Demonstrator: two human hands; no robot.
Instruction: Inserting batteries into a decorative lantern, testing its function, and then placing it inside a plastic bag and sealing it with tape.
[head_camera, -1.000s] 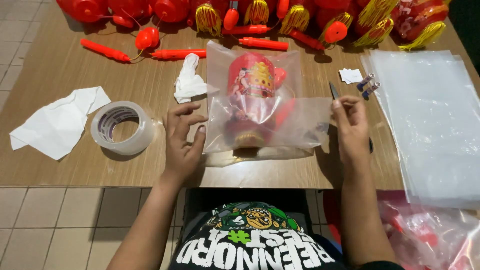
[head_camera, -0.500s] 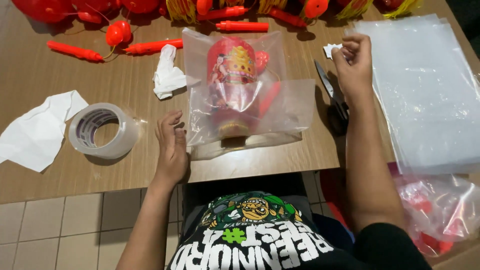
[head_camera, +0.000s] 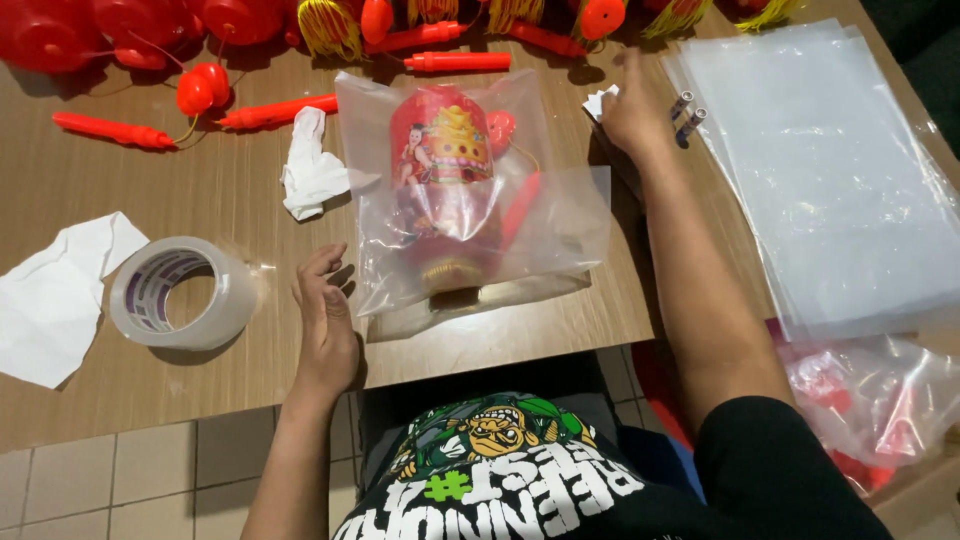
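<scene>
Item: clear plastic bag holding a red lantern, lying at the counter's near edge, centre.
Left hand: grip open, empty, just beside the bag.
Right hand: at far edge, by two small batteries; grip cannot be told.
Advice: steady the bag before reaching.

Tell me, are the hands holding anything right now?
No. The left hand rests open on the table beside the bagged lantern. The right hand reaches near two small batteries, gripping nothing visible.
</scene>
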